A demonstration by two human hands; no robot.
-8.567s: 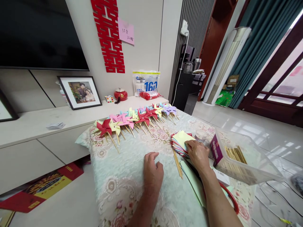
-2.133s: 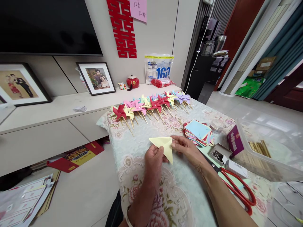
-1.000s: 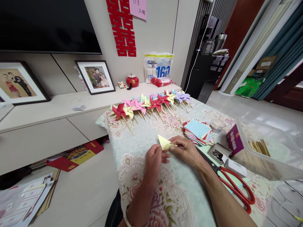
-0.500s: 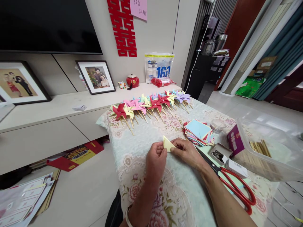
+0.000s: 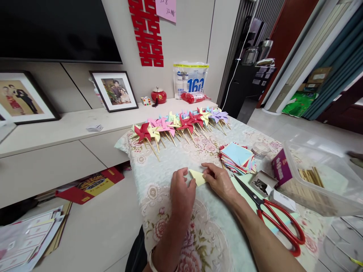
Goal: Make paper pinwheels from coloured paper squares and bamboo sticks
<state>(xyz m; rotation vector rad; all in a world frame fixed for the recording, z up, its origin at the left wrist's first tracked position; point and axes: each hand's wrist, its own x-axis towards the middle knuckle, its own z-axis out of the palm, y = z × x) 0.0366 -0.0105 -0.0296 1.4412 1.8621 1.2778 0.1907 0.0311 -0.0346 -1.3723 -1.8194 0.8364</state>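
A small folded piece of pale yellow paper (image 5: 197,177) forms a triangle above the flowered tablecloth. My right hand (image 5: 219,180) pinches its right side between thumb and fingers. Just left of the paper is my left hand (image 5: 183,189), its thumb and fingers apart and nothing in its grasp. Beyond both hands lie several finished paper pinwheels (image 5: 187,122) on sticks, in red, pink, yellow, blue and purple. Beside my right hand is a stack of coloured paper squares (image 5: 237,155). Scissors with red handles (image 5: 280,223) lie by my right forearm.
A small open box of metal fasteners (image 5: 261,185) sits right of the scissors' blades. Farther right stands a clear plastic bin (image 5: 337,181) holding wooden sticks (image 5: 311,176). A round clear container (image 5: 260,149) is behind the box. A white cabinet (image 5: 70,128) borders the table's far left.
My left hand has let go of the yellow paper and opened, shifting slightly left. The paper has tilted in my right hand's pinch.
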